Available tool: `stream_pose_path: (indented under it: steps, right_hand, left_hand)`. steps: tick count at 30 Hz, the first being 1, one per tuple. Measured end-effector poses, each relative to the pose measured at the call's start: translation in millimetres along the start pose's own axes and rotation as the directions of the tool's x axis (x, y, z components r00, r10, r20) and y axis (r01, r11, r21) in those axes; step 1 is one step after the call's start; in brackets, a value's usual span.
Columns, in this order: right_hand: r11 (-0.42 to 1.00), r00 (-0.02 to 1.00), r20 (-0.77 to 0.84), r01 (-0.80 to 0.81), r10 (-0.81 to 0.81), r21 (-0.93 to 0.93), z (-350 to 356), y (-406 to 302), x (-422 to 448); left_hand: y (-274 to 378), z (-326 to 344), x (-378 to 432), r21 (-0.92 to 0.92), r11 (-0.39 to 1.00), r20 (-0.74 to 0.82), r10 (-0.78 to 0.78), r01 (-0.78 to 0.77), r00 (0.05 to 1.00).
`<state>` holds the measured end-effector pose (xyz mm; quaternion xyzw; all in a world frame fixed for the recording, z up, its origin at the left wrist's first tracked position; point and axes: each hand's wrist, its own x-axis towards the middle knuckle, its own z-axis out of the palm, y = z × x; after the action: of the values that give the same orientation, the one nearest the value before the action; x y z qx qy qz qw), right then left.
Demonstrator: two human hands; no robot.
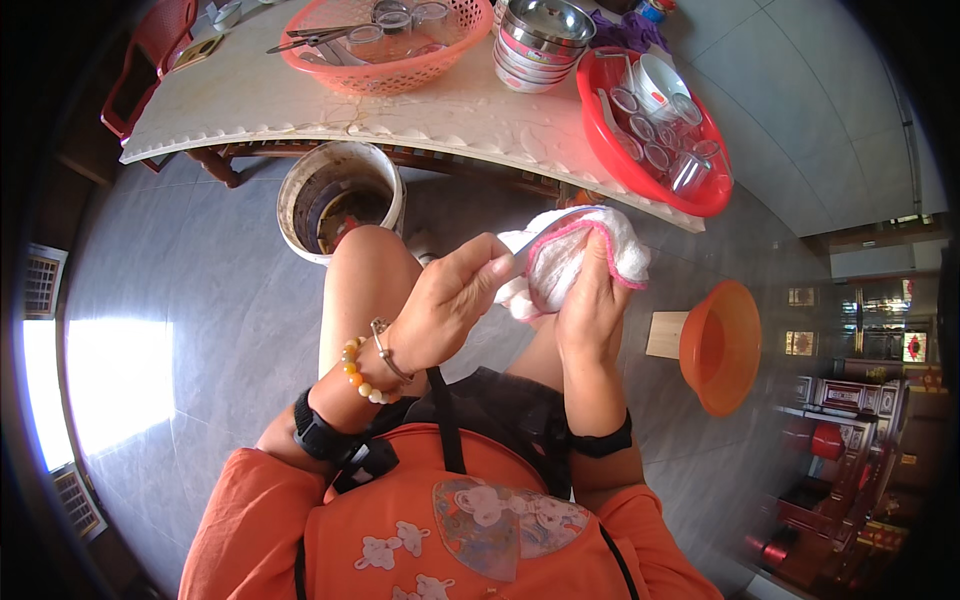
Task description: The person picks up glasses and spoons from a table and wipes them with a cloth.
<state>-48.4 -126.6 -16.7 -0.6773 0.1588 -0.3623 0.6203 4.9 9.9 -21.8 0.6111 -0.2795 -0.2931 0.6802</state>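
Observation:
My left hand (450, 304), with a beaded bracelet at its wrist, grips the rim of a pale dish or bowl (534, 241) that is mostly hidden by cloth. My right hand (592, 300) holds a white cloth with a pink edge (559, 270) around the dish's far side. Both hands are over my lap, in front of the table. On the table, a red plastic basin (592, 112) at the right holds drinking glasses (656, 156) and white bowls (660, 79). Beside it stands a stack of metal-lined bowls (536, 56).
A pink perforated basket (375, 79) with glasses and tongs stands on the marble-look table (255, 105). Below is a dirty white bucket (300, 202). An orange basin (731, 349) rests at the right by a wooden stool (664, 334). A red chair (146, 52) is at the far left.

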Motion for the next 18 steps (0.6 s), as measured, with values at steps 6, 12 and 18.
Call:
stream_pose_path:
  steps: [6,12,18]
  right_hand:
    - [0.955,0.972,0.053,-0.237,0.231,0.181,17.8,17.0,-21.9]
    - [0.999,0.974,0.222,-0.048,0.051,-0.018,25.9,14.5,-34.3]
    - [0.984,0.930,0.339,0.170,-0.144,-0.049,10.1,16.7,-25.9]
  left_hand:
    - [-10.5,5.4,7.3,-0.155,0.986,-0.044,-0.067,0.060,0.997]
    - [0.0,-3.2,15.8,-0.024,0.998,-0.165,-0.067,0.064,0.984]
    - [-0.4,-11.9,11.7,-0.006,0.988,-0.062,-0.154,0.154,0.986]
